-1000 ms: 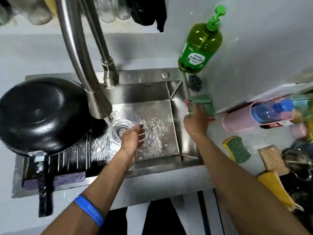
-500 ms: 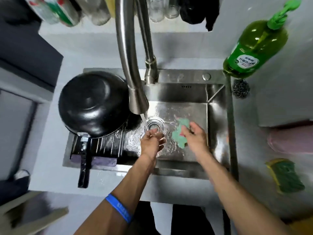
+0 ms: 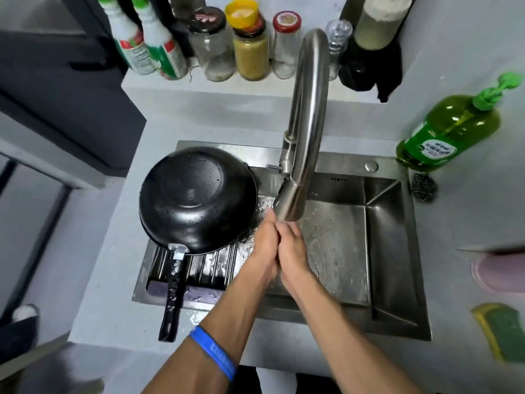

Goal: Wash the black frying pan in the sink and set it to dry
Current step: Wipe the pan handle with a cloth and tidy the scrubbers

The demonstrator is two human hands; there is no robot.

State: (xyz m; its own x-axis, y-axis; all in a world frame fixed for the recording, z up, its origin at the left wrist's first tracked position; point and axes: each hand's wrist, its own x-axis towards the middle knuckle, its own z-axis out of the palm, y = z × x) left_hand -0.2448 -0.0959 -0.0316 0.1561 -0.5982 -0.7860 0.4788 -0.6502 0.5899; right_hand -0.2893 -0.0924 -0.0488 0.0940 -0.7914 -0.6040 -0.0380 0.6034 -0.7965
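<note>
We see the black frying pan (image 3: pixel 197 199) upside down on the ribbed drain rack (image 3: pixel 199 268) at the left side of the sink (image 3: pixel 395 251), handle (image 3: pixel 172 297) sticking out toward us over the front rim. Both hands are pressed together under the faucet spout (image 3: pixel 304 132): left hand (image 3: pixel 264 240) and right hand (image 3: pixel 292 248) palm against palm, fingers fairly straight, nothing visibly held; the spout head covers the fingertips, so we can't tell more there. Blue wristband (image 3: pixel 213 352) on the left forearm. The wet basin floor is to the right of the hands. Green soap bottle (image 3: pixel 449 129) stands at the sink's back right corner, steel scourer (image 3: pixel 424 186) just below it on the counter. Green-yellow sponge (image 3: pixel 502 331) lies on the counter at far right, pink object (image 3: pixel 500 273) above it, cropped. Jars and bottles (image 3: pixel 227 46) line the ledge behind the faucet; dark cloth (image 3: pixel 372 66) hangs there too.
</note>
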